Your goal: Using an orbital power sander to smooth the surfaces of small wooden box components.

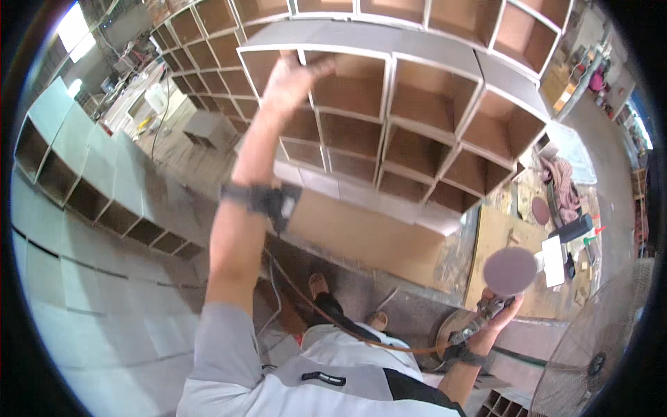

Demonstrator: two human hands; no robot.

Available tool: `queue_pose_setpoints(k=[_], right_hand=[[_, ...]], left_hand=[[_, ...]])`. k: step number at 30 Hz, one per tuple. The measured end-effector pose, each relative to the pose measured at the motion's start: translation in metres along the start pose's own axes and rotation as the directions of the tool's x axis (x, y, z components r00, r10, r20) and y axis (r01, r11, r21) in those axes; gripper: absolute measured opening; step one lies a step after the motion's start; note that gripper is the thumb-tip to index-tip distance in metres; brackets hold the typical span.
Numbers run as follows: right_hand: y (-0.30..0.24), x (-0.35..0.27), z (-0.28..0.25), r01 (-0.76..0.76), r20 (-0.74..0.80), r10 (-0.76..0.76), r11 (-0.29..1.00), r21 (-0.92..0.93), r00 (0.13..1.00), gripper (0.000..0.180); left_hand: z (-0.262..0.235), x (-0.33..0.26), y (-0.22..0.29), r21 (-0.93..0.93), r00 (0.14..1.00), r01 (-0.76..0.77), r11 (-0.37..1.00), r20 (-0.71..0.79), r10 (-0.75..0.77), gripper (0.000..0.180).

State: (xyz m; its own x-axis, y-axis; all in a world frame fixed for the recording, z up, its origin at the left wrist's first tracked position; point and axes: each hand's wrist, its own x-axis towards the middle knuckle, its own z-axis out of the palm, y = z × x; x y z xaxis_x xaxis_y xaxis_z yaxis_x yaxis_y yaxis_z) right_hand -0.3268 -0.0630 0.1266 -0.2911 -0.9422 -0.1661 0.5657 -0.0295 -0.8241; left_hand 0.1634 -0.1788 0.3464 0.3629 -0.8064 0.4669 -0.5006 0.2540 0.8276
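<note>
My left hand (292, 80) reaches up to the front of a stack of open-fronted wooden boxes. Its fingers are spread across the upright edges where two boxes meet, in front of the top-row box (351, 87). Whether the fingertips press on the wood is hard to see. Low on the right, my right hand (506, 316) is closed around the body of a disc sander (486, 313). The sander's round purplish pad (511, 271) faces up, apart from the boxes. An orange-brown air hose (389, 345) runs from the sander across my front.
The boxes stand on a worn workbench (368, 233), with more box rows (462, 21) behind. Pale boxes (104, 174) are stacked at left. On the right bench lie a spare sanding disc (540, 210), a checked cloth (561, 184) and a white card-like item (553, 261). A fan (597, 361) stands at lower right.
</note>
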Motion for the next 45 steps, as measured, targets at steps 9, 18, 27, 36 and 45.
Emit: queue_pose_setpoints(k=[9, 18, 27, 36, 45], right_hand=[[-0.004, 0.008, -0.034, -0.141, 0.146, 0.129, 0.987, 0.072, 0.981, 0.034], [-0.049, -0.007, -0.027, -0.134, 0.06, 0.151, 0.964, -0.229, 0.987, 0.04], [-0.089, -0.033, 0.129, 0.248, 0.321, 0.235, 0.291, -0.924, 0.918, 0.058], [-0.002, -0.067, 0.187, 0.722, 0.677, 0.303, -0.06, -0.689, 0.671, 0.058], [0.075, -0.052, 0.227, 0.81, 0.703, 0.412, -0.2, -0.551, 0.58, 0.056]], left_hand=[[-0.024, 0.009, -0.032, 0.512, 0.936, 0.07, 0.856, -0.33, 0.121, 0.035], [0.034, -0.311, -0.072, 0.325, 0.972, 0.009, 0.946, -0.225, 0.068, 0.036], [0.184, -0.36, -0.138, 0.137, 0.959, 0.053, 0.989, 0.271, -0.089, 0.041], [0.173, -0.356, -0.124, 0.127, 0.923, 0.037, 0.991, 0.375, -0.083, 0.05], [0.175, -0.363, -0.136, 0.005, 0.966, 0.008, 1.0, 0.258, -0.009, 0.053]])
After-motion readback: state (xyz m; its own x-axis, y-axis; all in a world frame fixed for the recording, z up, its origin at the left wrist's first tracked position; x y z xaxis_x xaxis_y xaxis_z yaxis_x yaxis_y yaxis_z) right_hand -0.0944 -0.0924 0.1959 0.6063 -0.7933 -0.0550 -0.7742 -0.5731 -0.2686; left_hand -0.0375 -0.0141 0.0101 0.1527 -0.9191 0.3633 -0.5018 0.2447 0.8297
